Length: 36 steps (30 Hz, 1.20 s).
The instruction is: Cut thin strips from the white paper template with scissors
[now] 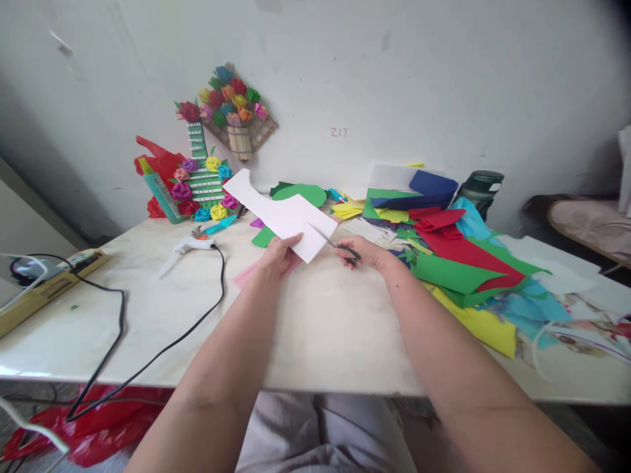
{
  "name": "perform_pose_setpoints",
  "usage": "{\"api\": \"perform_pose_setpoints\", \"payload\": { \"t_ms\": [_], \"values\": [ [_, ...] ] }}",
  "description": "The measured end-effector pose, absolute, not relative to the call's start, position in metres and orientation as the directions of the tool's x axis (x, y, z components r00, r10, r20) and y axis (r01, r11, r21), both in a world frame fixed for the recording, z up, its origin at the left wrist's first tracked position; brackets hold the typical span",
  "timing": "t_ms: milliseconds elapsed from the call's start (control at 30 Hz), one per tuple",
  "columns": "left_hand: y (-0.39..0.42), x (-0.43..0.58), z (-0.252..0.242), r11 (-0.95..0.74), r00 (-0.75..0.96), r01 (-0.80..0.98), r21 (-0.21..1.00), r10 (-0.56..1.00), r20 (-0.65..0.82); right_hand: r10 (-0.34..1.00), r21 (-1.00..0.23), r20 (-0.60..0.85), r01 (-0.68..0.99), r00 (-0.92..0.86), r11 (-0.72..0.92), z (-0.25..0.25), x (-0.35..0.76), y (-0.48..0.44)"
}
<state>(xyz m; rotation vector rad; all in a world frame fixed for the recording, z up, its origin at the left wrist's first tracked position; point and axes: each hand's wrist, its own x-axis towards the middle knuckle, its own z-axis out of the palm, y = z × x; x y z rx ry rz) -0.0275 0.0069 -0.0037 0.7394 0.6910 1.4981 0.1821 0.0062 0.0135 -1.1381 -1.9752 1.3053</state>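
My left hand [282, 255] pinches the lower edge of a white sheet [290, 217] between thumb and fingers, holding it above the table. The sheet has an irregular cut outline, with a narrow arm reaching to the upper left. In my right hand [355, 252] is a pair of scissors [349, 250] with black handles. Their blades meet the right side of the sheet, where a slit runs inward. A pink sheet [243, 274] lies under and beside my left hand.
A white glue gun [194, 244] with a black cord lies at left, near a power strip [54, 289]. Paper flower crafts [207, 184] and a glue bottle [165, 197] stand behind. Coloured paper [458, 269] is piled at right, before a dark bottle [480, 189].
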Motion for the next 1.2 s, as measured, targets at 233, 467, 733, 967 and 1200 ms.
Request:
{"api": "perform_pose_setpoints", "payload": {
  "t_ms": [233,467,733,967,1200],
  "values": [
    [0.007,-0.029,-0.004,-0.046,-0.012,-0.593,0.804,0.999,0.048,0.854,-0.905,-0.046,0.385,-0.518,0.184,0.009,0.181,0.011],
    [0.008,-0.032,-0.004,-0.055,-0.043,-0.608,0.792,0.998,0.037,0.862,-0.915,0.000,0.349,-0.506,0.205,0.005,0.179,0.015],
    [0.009,-0.033,-0.003,-0.053,-0.044,-0.628,0.776,0.998,0.033,0.861,-0.906,0.043,0.343,-0.506,0.248,0.010,0.178,0.011],
    [0.013,-0.036,-0.006,-0.030,-0.035,-0.654,0.756,0.999,0.009,0.861,-0.890,0.056,0.365,-0.506,0.272,0.015,0.179,0.008],
    [0.014,-0.034,-0.005,-0.036,-0.055,-0.671,0.740,0.998,-0.001,0.887,-0.901,0.070,0.352,-0.457,0.252,0.019,0.174,0.003]
  ]
}}
